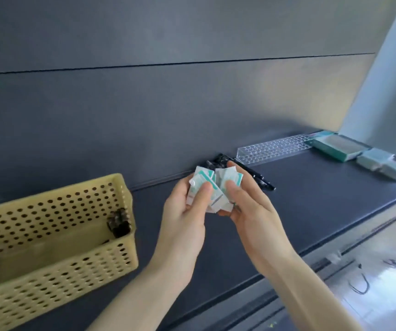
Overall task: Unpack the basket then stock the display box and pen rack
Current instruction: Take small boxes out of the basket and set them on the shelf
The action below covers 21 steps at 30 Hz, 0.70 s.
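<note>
Daylight comes from the right, warming the grey wall panel (311, 96) there and glaring off the floor (383, 283); the left stays dim. Straight lines bow slightly toward the edges. The white-and-teal packets (212, 189) and the basket (125, 194) look soft, slightly blurred.

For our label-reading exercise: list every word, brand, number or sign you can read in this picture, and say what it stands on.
Nothing legible.
small packets, gripped by left hand and right hand: teal print, too blurred to read.
green box: lettering, if any, too small to read.
</note>
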{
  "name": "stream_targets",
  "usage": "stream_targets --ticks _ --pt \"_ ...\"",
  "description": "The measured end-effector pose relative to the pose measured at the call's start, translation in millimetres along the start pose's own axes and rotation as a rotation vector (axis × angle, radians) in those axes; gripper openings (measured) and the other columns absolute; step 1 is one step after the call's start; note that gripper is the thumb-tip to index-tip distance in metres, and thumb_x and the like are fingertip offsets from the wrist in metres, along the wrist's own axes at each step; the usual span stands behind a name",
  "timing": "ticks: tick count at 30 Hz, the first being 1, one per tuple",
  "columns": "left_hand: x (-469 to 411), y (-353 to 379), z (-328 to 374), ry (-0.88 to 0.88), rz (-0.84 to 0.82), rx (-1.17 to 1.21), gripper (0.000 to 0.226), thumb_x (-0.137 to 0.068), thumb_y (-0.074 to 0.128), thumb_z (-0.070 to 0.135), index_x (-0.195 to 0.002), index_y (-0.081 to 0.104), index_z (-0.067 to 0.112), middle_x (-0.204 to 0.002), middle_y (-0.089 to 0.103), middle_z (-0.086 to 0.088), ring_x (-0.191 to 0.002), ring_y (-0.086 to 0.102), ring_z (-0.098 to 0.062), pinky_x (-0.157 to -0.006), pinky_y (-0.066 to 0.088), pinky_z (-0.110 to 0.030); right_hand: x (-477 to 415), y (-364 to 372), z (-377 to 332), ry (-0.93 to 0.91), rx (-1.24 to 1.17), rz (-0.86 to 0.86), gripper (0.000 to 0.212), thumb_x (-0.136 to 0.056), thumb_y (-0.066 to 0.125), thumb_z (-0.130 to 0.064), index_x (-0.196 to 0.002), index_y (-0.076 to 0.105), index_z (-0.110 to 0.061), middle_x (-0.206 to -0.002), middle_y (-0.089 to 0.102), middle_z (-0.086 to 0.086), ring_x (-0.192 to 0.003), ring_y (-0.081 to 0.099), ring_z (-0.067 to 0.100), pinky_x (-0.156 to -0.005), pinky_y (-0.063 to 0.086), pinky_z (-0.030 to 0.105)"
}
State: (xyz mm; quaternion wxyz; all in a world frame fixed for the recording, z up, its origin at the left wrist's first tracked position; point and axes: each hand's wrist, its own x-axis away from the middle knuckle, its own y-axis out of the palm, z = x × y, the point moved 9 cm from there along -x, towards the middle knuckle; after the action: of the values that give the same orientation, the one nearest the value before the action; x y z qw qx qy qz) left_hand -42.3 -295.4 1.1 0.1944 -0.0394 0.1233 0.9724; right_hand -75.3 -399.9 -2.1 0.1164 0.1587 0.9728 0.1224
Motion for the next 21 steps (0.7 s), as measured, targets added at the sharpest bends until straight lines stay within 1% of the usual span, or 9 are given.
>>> stream_targets --ticks 3,6,7,9,10,12,15,19,21 --pt "7 81 -34 -0.055 -0.039 0.056 0.023 -0.097 0.049 0.012 -0.113 0.065 0.012 -0.105 0.072 -0.004 -0.101 0.065 -0.018 -0.101 0.045 -0.043 17 -82 -14 0.004 0.051 0.079 0.028 -0.098 0.043 -0.02 -0.119 0.056 -0.034 -0.109 0.069 -0.004 -0.099 0.063 0.014 -0.091 0.048 0.041" --pt "11 156 -63 -0.074 -0.107 0.071 0.02 -0.095 0.052 0.012 -0.109 0.067 0.012 -0.103 0.072 -0.004 -0.101 0.066 -0.021 -0.094 0.05 -0.034 29 -166 -27 0.014 0.113 0.173 0.03 -0.098 0.045 -0.024 -0.125 0.051 -0.033 -0.11 0.068 -0.005 -0.102 0.062 0.016 -0.094 0.047 0.041" --pt "9 177 -70 -0.084 -0.125 0.074 0.019 -0.094 0.054 0.012 -0.108 0.067 0.012 -0.102 0.072 -0.004 -0.1 0.066 -0.021 -0.089 0.051 -0.031 33 -190 -32 0.013 0.128 0.196 0.029 -0.098 0.044 -0.024 -0.126 0.051 -0.03 -0.108 0.068 -0.005 -0.1 0.062 0.015 -0.092 0.048 0.038" --pt "4 212 -81 -0.1 -0.14 0.077 0.018 -0.092 0.057 0.013 -0.106 0.069 0.012 -0.099 0.073 -0.003 -0.096 0.067 -0.019 -0.082 0.05 -0.026 36 -230 -43 0.005 0.151 0.225 0.026 -0.098 0.044 -0.023 -0.121 0.054 -0.027 -0.102 0.068 -0.006 -0.092 0.063 0.009 -0.079 0.05 0.024" --pt "-1 227 -85 -0.105 -0.135 0.08 0.017 -0.091 0.059 0.013 -0.105 0.069 0.012 -0.097 0.073 -0.002 -0.094 0.068 -0.017 -0.082 0.051 -0.026 36 -248 -48 -0.004 0.162 0.238 0.024 -0.098 0.045 -0.022 -0.119 0.055 -0.024 -0.099 0.068 -0.006 -0.088 0.063 0.007 -0.073 0.049 0.018" --pt "-14 256 -92 -0.106 -0.127 0.086 0.014 -0.09 0.061 0.014 -0.1 0.071 0.012 -0.094 0.074 -0.002 -0.092 0.068 -0.015 -0.084 0.051 -0.028 31 -282 -58 -0.029 0.198 0.271 0.021 -0.098 0.045 -0.021 -0.117 0.055 -0.021 -0.099 0.066 -0.002 -0.086 0.062 0.006 -0.069 0.048 0.013" --pt "-38 294 -105 -0.093 -0.116 0.08 0.011 -0.089 0.062 0.016 -0.093 0.072 0.013 -0.09 0.074 -0.002 -0.087 0.067 -0.013 -0.083 0.051 -0.029 14 -328 -67 -0.061 0.231 0.295 0.02 -0.098 0.044 -0.022 -0.116 0.054 -0.019 -0.1 0.063 0.001 -0.087 0.059 0.006 -0.071 0.046 0.013" --pt "-73 341 -137 -0.12 -0.111 0.08 0.014 -0.092 0.059 0.017 -0.09 0.072 0.011 -0.091 0.072 -0.01 -0.085 0.065 -0.014 -0.085 0.05 -0.033 -20 -380 -65 -0.056 0.244 0.285 0.02 -0.099 0.041 -0.022 -0.114 0.054 -0.018 -0.092 0.06 -0.002 -0.08 0.056 0.004 -0.068 0.044 0.012" --pt "-92 364 -155 -0.15 -0.096 0.108 0.014 -0.092 0.058 0.016 -0.091 0.071 0.01 -0.087 0.072 -0.008 -0.084 0.065 -0.015 -0.086 0.049 -0.034 -40 -406 -61 -0.041 0.244 0.275 0.02 -0.1 0.041 -0.022 -0.113 0.055 -0.019 -0.096 0.063 0.001 -0.085 0.058 0.007 -0.072 0.044 0.014"
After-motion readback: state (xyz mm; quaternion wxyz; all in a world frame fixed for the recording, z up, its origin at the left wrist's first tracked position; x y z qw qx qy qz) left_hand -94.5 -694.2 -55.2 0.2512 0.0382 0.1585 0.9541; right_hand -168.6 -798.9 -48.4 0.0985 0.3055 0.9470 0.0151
